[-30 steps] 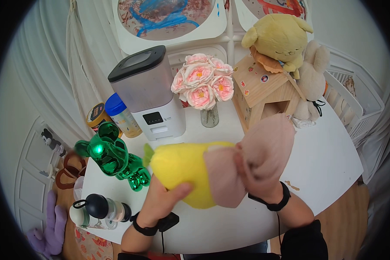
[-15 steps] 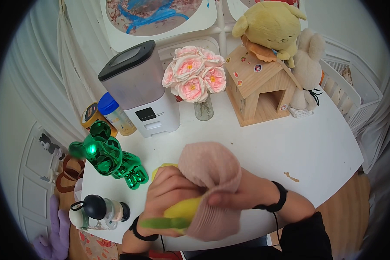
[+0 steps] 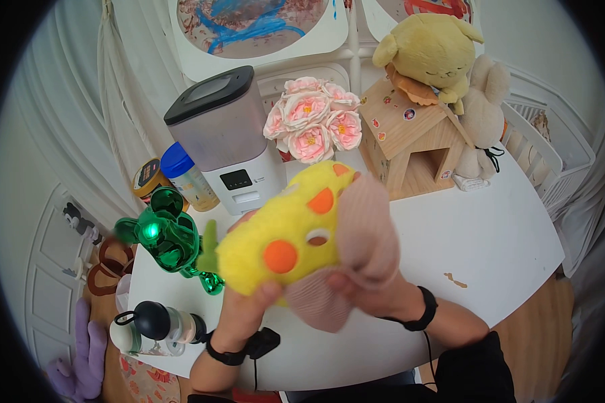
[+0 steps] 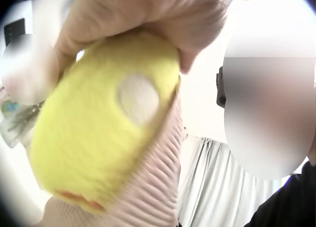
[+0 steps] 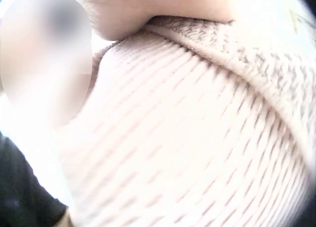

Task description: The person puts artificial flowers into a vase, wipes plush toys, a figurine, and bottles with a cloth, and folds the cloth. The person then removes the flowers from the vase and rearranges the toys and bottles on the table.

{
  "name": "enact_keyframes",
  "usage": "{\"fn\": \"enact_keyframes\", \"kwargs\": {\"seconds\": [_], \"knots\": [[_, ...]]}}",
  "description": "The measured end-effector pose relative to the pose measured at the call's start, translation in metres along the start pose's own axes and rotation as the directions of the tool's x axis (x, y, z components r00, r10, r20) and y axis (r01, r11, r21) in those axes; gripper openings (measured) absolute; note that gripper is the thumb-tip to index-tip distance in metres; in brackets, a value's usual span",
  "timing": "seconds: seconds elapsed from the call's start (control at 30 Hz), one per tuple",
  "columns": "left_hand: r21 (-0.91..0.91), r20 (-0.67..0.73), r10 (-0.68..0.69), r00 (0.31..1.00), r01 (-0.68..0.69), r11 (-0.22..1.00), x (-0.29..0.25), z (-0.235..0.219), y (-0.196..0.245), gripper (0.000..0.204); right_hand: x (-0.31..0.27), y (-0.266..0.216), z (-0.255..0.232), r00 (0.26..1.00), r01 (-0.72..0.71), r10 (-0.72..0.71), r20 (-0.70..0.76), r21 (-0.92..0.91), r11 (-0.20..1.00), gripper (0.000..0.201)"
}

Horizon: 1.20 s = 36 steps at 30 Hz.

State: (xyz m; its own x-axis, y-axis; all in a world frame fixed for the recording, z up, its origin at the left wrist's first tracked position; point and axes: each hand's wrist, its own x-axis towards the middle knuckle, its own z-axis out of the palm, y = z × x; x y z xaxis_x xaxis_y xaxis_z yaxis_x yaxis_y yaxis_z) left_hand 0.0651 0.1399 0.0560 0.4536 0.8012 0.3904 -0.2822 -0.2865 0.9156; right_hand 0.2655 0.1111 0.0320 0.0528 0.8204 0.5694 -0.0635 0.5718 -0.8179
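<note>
Yellow plush point(image 3: 265, 233) partly hidden by pink knit point(image 3: 370, 225), blue-streaked panel point(image 3: 249, 30) cut off above

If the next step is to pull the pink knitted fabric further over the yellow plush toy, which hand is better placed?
Probably the right hand: it grips the pink knitted fabric, while the left hand holds the yellow plush toy near its green piece.

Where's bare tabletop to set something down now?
Biggest patch: right side of the table, between wooden house, right hand and right edge; one brown mark on it. Smaller: front strip between the forearms. Crowded: left, with green bear figurine and bottles; back, with dispenser, flowers and house.
</note>
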Motion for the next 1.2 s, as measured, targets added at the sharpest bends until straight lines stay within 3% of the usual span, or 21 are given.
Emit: {"fn": "enact_keyframes", "kwargs": {"seconds": [0.07, 0.1, 0.23, 0.3, 0.33, 0.4, 0.47, 0.5, 0.53, 0.57, 0.6, 0.67, 0.73, 0.77, 0.8, 0.87, 0.9, 0.93, 1.03, 1.17, 1.2], "knots": [[-0.113, -0.238, -0.175, 0.955, 0.152, 0.982, -0.001, 0.007, 0.004, 0.075, -0.002, -0.011, 0.002, 0.97, 0.235, -0.232, 0.075, -0.539, 0.809, 0.062], [-0.082, -0.226, -0.166, 0.96, 0.151, 0.985, 0.001, 0.008, 0.008, 0.073, -0.006, -0.016, -0.004, 0.94, 0.337, -0.132, 0.315, -0.798, 0.499, 0.09], [0.227, -0.044, -0.109, 0.993, 0.116, 0.967, -0.004, 0.014, 0.001, 0.065, -0.001, -0.024, -0.01, 0.917, 0.395, -0.2, 0.344, -0.732, 0.555, 0.074], [0.336, 0.037, 0.007, 0.999, -0.019, 0.942, -0.003, 0.014, -0.005, 0.063, -0.005, -0.006, -0.021, 0.975, 0.142, -0.05, 0.216, -0.432, 0.89, 0.059], [0.43, 0.127, 0.116, 0.985, -0.16, 0.888, -0.002, 0.015, -0.006, 0.061, -0.005, -0.006, -0.025, 0.976, 0.141, -0.051, 0.211, -0.439, 0.887, 0.059], [0.354, 0.187, 0.13, 0.974, -0.19, 0.916, 0.002, 0.01, -0.005, 0.055, 0.0, -0.007, -0.036, 0.97, 0.231, -0.239, 0.053, -0.514, 0.826, 0.051], [0.228, 0.23, 0.144, 0.962, -0.197, 0.954, 0.001, 0.003, -0.006, 0.054, 0.005, -0.013, -0.044, 0.979, 0.177, -0.204, -0.013, -0.443, 0.879, 0.051], [0.153, 0.227, 0.162, 0.96, -0.199, 0.968, 0.0, -0.004, -0.012, 0.058, 0.009, -0.021, -0.047, 0.998, -0.025, 0.014, -0.064, -0.181, 0.983, 0.054], [0.152, 0.236, 0.161, 0.958, -0.2, 0.968, 0.0, -0.004, -0.015, 0.058, 0.012, -0.029, -0.051, 0.971, -0.228, 0.234, -0.052, 0.1, 0.968, 0.056], [-0.085, 0.175, 0.135, 0.975, -0.122, 0.989, 0.001, -0.004, -0.017, 0.059, 0.016, -0.035, -0.055, 0.936, -0.349, 0.349, 0.039, 0.213, 0.913, 0.062], [-0.319, 0.122, 0.092, 0.988, -0.048, 0.946, 0.002, -0.003, -0.018, 0.061, 0.016, -0.037, -0.053, 0.937, -0.345, 0.347, 0.032, 0.216, 0.913, 0.062], [-0.431, 0.142, 0.085, 0.986, -0.016, 0.902, 0.006, -0.001, -0.021, 0.056, 0.018, -0.037, -0.046, 0.931, -0.361, 0.315, 0.185, 0.593, 0.719, 0.043], [-0.098, -0.174, -0.222, 0.959, 0.207, 0.973, 0.004, 0.0, -0.02, 0.051, 0.016, -0.033, -0.047, 0.957, -0.288, 0.265, 0.118, 0.515, 0.807, 0.046], [0.157, -0.197, -0.191, 0.962, 0.224, 0.962, 0.013, 0.001, -0.018, 0.055, 0.015, -0.031, -0.046, 0.976, -0.215, 0.209, 0.062, 0.422, 0.881, 0.05], [0.156, -0.199, -0.192, 0.961, 0.224, 0.962, 0.013, 0.001, -0.02, 0.055, 0.012, -0.031, -0.044, 0.976, -0.217, 0.21, 0.063, 0.422, 0.88, 0.05], [-0.029, -0.1, -0.151, 0.983, 0.149, 0.988, 0.014, -0.002, -0.031, 0.058, 0.004, -0.03, -0.039, 0.976, -0.019, 0.023, 0.216, -0.018, 1.0, 0.057], [-0.134, -0.072, -0.231, 0.97, 0.22, 0.966, 0.008, -0.006, -0.037, 0.062, 0.0, -0.029, -0.036, 0.948, 0.115, -0.039, 0.315, -0.226, 0.967, 0.061], [-0.136, -0.074, -0.233, 0.97, 0.222, 0.966, 0.006, -0.008, -0.037, 0.062, -0.001, -0.028, -0.031, 0.948, 0.112, -0.036, 0.317, -0.226, 0.968, 0.061], [-0.28, -0.128, -0.385, 0.914, 0.339, 0.898, 0.002, -0.008, -0.036, 0.068, -0.004, -0.022, -0.015, 0.869, 0.393, -0.21, 0.449, -0.366, 0.844, 0.066], [-0.4, -0.127, -0.435, 0.891, 0.356, 0.845, -0.006, 0.008, -0.02, 0.073, -0.001, -0.021, -0.018, 0.872, 0.349, -0.157, 0.464, -0.363, 0.864, 0.067], [-0.387, -0.148, -0.37, 0.917, 0.291, 0.875, -0.009, 0.016, -0.017, 0.072, -0.002, -0.02, -0.014, 0.929, 0.25, -0.147, 0.34, -0.282, 0.926, 0.058]]}}
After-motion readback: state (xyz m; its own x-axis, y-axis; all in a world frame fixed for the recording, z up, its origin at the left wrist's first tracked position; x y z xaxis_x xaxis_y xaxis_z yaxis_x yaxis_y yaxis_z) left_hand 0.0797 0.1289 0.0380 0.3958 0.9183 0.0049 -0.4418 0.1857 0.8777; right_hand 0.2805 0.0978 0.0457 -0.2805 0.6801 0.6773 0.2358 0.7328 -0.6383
